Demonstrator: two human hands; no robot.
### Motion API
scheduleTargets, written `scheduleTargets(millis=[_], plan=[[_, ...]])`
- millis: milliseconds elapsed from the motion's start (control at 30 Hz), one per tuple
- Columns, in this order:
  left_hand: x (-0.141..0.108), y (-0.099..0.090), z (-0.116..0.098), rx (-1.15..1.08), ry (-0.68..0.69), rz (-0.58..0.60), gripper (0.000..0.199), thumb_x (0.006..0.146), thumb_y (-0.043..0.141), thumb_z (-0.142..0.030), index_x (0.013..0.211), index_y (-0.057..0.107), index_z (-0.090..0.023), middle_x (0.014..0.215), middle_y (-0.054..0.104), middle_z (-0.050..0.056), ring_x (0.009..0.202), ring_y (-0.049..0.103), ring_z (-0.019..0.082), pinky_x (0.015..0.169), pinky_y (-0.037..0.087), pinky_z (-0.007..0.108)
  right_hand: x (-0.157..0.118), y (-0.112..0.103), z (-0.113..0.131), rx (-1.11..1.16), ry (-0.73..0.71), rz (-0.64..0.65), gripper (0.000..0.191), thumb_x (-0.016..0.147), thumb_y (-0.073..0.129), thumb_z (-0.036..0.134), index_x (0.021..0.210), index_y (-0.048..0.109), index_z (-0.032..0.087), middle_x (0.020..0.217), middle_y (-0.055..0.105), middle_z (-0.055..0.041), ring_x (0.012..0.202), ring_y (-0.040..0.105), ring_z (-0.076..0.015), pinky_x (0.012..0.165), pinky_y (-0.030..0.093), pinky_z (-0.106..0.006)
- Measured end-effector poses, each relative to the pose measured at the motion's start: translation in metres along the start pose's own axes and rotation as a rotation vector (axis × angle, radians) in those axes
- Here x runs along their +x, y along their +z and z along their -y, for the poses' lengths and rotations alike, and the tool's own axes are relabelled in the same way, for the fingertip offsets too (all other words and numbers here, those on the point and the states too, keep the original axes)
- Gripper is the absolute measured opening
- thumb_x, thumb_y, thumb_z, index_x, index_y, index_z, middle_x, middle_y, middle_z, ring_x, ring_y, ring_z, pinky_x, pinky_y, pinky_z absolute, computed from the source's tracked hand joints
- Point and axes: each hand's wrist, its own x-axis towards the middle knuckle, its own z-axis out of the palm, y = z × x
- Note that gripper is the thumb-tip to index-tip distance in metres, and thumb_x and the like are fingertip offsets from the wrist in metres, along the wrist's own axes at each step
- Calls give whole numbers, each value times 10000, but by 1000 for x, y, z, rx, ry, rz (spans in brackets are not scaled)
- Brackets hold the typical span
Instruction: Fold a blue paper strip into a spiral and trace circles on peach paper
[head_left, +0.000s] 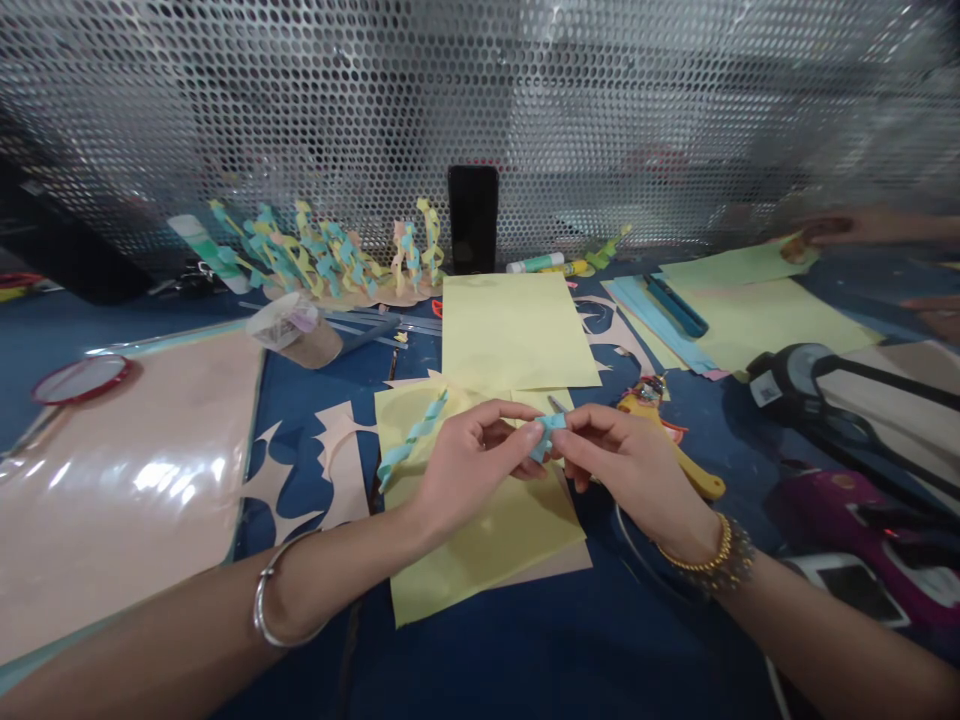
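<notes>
A small piece of light blue paper [549, 432] is pinched between both my hands over the front yellow sheet. My left hand [480, 450] grips its left side with thumb and forefinger. On the right side, my right hand [622, 455] pinches it the same way; a thin pointed tip shows just behind, its other end hidden. A twisted light blue paper strip [412, 440] lies on the yellow paper [450, 560], left of my hands. Beyond them is another yellow sheet [517, 330]. A yellow-handled tool [675, 440] rests beside my right hand.
Curled paper strips [322, 250] stand on a base at the back, near an upright black phone [473, 220]. A cup [296, 332], paper offcuts [281, 485] and a plastic-wrapped paper pack [135, 470] are to the left. Another person's hand [862, 226] holds green paper at far right.
</notes>
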Motion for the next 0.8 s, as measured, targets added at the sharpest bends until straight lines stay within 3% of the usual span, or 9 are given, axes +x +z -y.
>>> scheduleTargets(millis=[233,467,667,800], plan=[[1,1,-2,-28,-65,-1,171,786,619,-335,796,607,-164,572,632,-17,521,665,129,533,562,216,0,2,1,-160,-67,-58,149,782,618,307,724,594,172,626,564,25,494,510,-74,465,417,-197],[4,0,-2,22,-52,-35,144,761,629,-305,742,630,-163,602,598,-8,515,617,108,454,518,189,0,1,0,-86,-37,-59,138,795,609,310,764,593,176,584,562,37,454,496,-56,434,428,-159],[2,-1,0,47,-18,-43,153,753,650,-319,801,652,-174,649,617,4,555,604,113,475,540,209,-1,2,-1,-17,13,-19,144,806,611,300,751,565,175,517,521,72,320,430,-15,326,341,-125],[3,-1,0,40,0,-56,151,751,660,-318,776,653,-169,641,623,6,530,594,103,456,528,195,0,2,-2,54,63,14,157,798,621,320,774,561,177,541,568,55,338,523,-57,331,400,-142]])
